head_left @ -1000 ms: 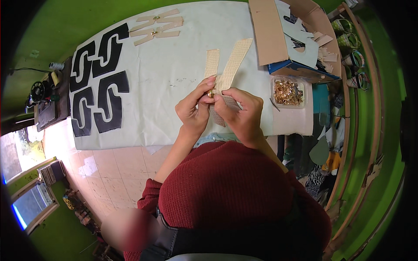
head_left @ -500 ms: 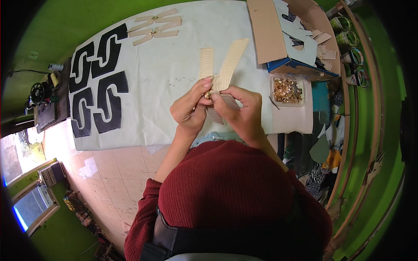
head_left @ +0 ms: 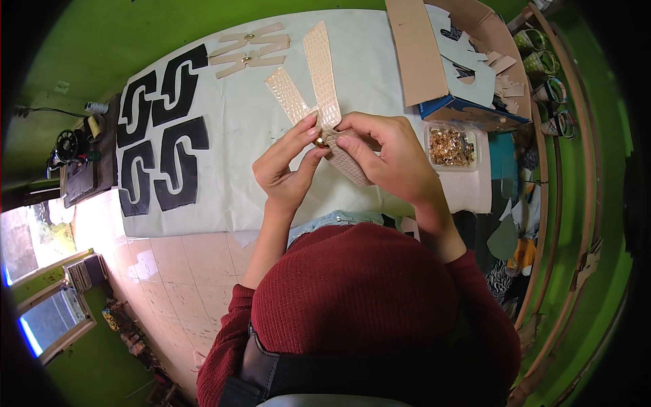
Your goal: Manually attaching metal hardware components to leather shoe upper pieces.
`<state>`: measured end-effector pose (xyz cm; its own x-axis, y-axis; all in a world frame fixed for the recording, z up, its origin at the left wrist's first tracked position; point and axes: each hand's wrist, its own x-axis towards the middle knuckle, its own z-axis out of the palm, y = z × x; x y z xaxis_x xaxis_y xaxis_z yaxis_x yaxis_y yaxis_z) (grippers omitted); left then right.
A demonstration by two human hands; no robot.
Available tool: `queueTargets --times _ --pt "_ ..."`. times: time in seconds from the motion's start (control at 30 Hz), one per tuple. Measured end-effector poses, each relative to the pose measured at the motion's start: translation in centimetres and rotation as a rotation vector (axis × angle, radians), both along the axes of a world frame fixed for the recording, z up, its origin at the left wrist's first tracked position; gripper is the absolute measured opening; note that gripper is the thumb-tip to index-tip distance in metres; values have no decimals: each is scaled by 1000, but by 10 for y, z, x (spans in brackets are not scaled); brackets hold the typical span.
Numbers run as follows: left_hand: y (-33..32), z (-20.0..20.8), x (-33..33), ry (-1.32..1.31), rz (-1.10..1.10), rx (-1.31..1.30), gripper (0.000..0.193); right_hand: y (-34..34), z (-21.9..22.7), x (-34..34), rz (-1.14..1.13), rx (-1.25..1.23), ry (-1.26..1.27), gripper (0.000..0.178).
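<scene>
Both hands raised toward the camera since a second ago: left hand (head_left: 288, 166) and right hand (head_left: 386, 159) pinch the beige crocodile-textured leather straps (head_left: 319, 74) at their crossing, fingertips closed around a small brass fastener (head_left: 319, 141), above the white table cover (head_left: 230, 156)
</scene>
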<state>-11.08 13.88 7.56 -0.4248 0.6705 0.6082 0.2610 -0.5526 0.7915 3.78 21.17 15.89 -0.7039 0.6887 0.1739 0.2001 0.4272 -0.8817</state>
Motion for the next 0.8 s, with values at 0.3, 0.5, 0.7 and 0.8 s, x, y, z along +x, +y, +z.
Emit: queueTargets --times 0.3,0.5,0.7,0.8 --pt "0 17 -9 356 158 73 30 -4 21 -7 -32 -55 -128 13" --pt "1 26 -9 465 210 80 30 -8 16 -8 -44 71 -75 12" --pt "-1 28 -9 520 251 31 31 -7 15 -9 -40 155 -140 13" --pt "-5 27 -6 532 239 -53 33 -9 -2 -14 -123 278 33 16"
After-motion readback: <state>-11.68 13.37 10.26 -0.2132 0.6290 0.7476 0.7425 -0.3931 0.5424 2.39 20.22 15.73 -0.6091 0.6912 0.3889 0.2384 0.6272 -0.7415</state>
